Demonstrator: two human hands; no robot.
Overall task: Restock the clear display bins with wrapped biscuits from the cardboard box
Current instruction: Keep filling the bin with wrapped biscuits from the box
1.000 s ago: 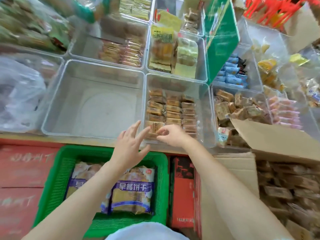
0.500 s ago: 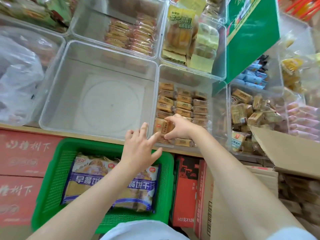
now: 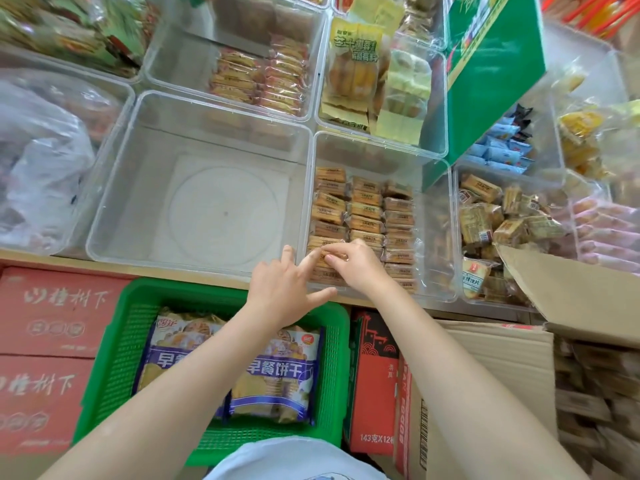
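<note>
Clear bin (image 3: 429,188): right hand (image 3: 356,266) pinches a biscuit pack (image 3: 329,255) at its near-left corner; left hand (image 3: 282,289), fingers spread, should steady the row.

The display bins (image 3: 201,209) are clear, smooth, glossy plastic. The wrapped biscuits (image 3: 363,211) sit in shiny film. The basket (image 3: 114,341) is green plastic mesh, slightly glossy, and the 2 packets (image 3: 277,372) in it are glossy printed film. The cardboard box (image 3: 502,368) is matt brown corrugated board. The red cartons (image 3: 52,323) look like matt printed card. A crinkled translucent plastic bag (image 3: 38,168) catches light.
</note>
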